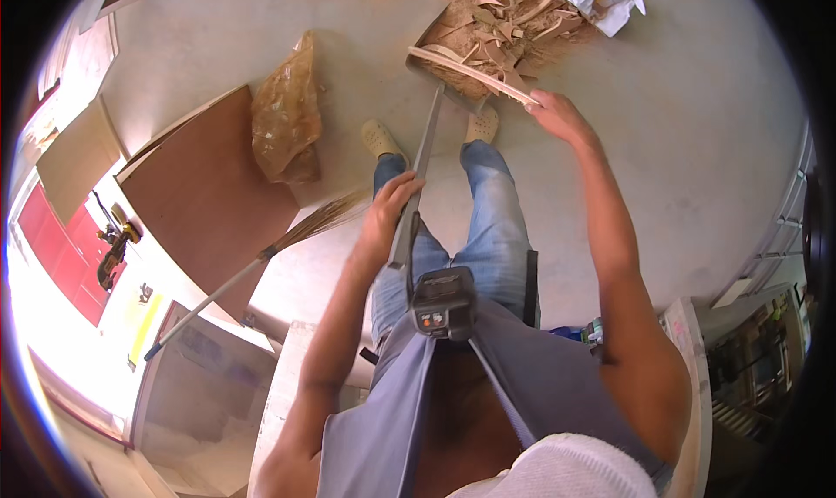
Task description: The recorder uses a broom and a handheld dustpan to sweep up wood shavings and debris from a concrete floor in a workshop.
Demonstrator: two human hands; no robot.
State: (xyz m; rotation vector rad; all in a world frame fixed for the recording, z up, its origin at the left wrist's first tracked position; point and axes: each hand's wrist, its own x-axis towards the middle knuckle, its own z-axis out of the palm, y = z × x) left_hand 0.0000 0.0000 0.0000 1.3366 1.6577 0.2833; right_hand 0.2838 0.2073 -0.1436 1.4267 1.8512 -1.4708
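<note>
My left hand (396, 204) is wrapped round the long grey handle (427, 137) of a dustpan (456, 100), which rests on the floor in front of my feet. In my right hand (557, 115) is one end of a thin pale wooden strip (475, 73). The strip lies slantwise over the dustpan's mouth, and its far end reaches the pan's left side. Sawdust and wood offcuts (501, 32) are heaped in and beyond the pan. How much of the heap is inside the pan, I cannot tell.
A crumpled white bag (599, 0) lies at the heap's right. To the left are a clear brown plastic bag (287, 106), a curved reddish-brown wooden sheet (209, 185) and a stick broom (318, 218) leaning across. A black device (442, 303) hangs at my chest.
</note>
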